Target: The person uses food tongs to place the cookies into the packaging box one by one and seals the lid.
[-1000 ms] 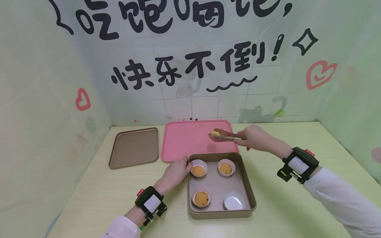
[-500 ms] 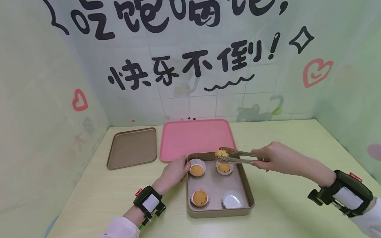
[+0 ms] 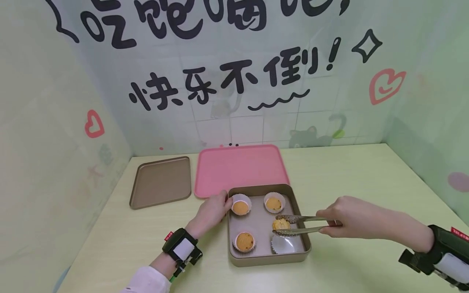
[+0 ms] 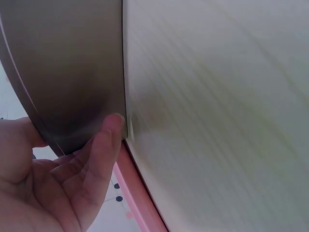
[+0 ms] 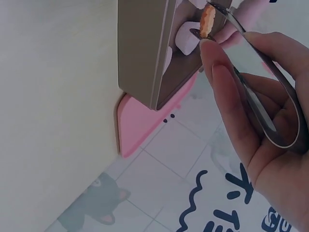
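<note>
My left hand (image 3: 210,215) grips the far left corner of a brown square baking pan (image 3: 261,230), thumb at the rim and fingers against the outer wall (image 4: 72,63). My right hand (image 3: 351,219) holds metal tongs (image 3: 305,230) that reach over the pan's right wall. Between the tong tips is a golden cookie (image 3: 281,224), seen edge-on as an orange wavy-edged piece (image 5: 207,20) in the right wrist view. Just below it on the pan floor stands a bare white paper cup (image 3: 287,245). Three other paper cups each hold a cookie: far left (image 3: 240,208), far right (image 3: 273,204) and near left (image 3: 244,242).
Behind the pan lies a pink tray (image 3: 239,167), close against its far wall. A flat brown tray (image 3: 161,183) is at the back left of the pale wooden table (image 3: 176,240). Printed cloth walls (image 3: 238,122) close off the back and sides.
The right hand has brought the tongs and cookie from over the pink tray toward me, to above the pan's near right part. The left hand keeps its hold on the pan.
</note>
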Available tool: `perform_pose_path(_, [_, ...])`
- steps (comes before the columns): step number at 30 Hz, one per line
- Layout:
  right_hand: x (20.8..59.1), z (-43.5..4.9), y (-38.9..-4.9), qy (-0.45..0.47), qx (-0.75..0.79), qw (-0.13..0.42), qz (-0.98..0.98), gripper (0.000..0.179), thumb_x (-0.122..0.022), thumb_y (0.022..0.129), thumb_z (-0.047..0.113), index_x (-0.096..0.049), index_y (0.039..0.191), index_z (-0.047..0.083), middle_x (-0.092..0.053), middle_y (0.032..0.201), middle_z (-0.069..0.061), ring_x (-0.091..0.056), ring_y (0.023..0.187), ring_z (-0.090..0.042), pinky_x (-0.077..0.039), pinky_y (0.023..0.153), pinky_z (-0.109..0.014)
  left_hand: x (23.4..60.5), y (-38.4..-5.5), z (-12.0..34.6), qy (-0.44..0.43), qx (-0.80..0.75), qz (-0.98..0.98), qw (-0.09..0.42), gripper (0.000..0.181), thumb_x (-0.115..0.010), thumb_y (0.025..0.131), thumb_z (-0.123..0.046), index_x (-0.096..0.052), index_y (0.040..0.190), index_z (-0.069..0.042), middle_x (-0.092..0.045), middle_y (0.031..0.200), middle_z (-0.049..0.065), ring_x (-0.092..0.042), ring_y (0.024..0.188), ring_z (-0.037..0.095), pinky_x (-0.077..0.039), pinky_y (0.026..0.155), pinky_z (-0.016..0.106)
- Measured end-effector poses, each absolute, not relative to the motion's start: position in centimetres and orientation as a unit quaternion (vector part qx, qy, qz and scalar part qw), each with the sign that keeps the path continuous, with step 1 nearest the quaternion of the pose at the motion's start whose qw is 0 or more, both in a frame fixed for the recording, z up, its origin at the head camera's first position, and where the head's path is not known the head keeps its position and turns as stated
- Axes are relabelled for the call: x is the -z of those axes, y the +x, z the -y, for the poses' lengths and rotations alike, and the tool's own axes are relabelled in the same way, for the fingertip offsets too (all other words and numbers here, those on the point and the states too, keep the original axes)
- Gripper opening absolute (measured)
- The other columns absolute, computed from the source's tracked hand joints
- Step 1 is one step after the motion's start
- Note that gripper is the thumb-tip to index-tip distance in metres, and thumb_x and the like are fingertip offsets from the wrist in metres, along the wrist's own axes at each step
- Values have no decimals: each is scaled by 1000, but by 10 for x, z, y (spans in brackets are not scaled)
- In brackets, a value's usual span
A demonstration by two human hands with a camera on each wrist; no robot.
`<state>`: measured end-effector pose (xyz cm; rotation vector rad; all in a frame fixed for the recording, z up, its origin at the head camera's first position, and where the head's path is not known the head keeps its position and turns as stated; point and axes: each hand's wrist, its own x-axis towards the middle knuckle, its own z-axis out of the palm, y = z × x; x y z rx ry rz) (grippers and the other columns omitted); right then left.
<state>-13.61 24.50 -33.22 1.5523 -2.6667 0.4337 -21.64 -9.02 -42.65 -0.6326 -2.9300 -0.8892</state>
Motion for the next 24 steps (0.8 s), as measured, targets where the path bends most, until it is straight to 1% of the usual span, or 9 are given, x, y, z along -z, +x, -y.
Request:
perform_pose_path(4, [333,-244,-135,506,-123,-11,854,20,-67,80,16,-49,73,19,-30,56,22,-19,48,11,-24,40,-10,427,-216,90,-201,284,938,8,20,-44,94,-20,-44,78,-8,-44,55,-1,-45,41,9,-36,40,27])
perform_pose_path(7, [334,-241,-135,512,-116,-16,851,23,-69,77,14,-47,70,20,-27,54,22,-17,48,11,-22,40,-9,427,-216,90,-202,285,937,8,20,-44,94,-19,-44,78,-8,-44,55,0,-45,41,9,-36,40,27])
perform_pose_path(10, [336,-238,-136,511,-102,-25,853,25,-69,77,15,-46,68,21,-24,53,21,-16,48,9,-21,41,-11,427,-217,90,-201,285,937,9,20,-44,94,-19,-44,79,-7,-44,54,0,-45,40,9,-36,40,27])
perform_pose_path(13, [337,-234,-136,498,-87,-44,862,24,-68,78,18,-47,67,20,-23,52,19,-16,47,6,-22,42,-14,427,-218,90,-200,285,937,11,20,-44,94,-19,-44,79,-8,-44,54,0,-45,41,10,-36,40,27])
perform_pose_path(17, [337,-231,-136,475,-70,-62,875,23,-68,79,20,-48,66,20,-26,50,18,-19,45,5,-23,41,-16,427,-218,89,-201,284,937,11,20,-44,94,-20,-44,78,-8,-44,54,-1,-45,41,9,-36,40,27])
perform_pose_path(24, [338,-231,-134,463,-63,-64,882,24,-68,78,21,-48,65,20,-30,49,19,-25,42,6,-28,41,-15,427,-217,90,-204,284,937,10,20,-44,94,-20,-44,77,-8,-44,55,0,-45,41,9,-36,40,27])
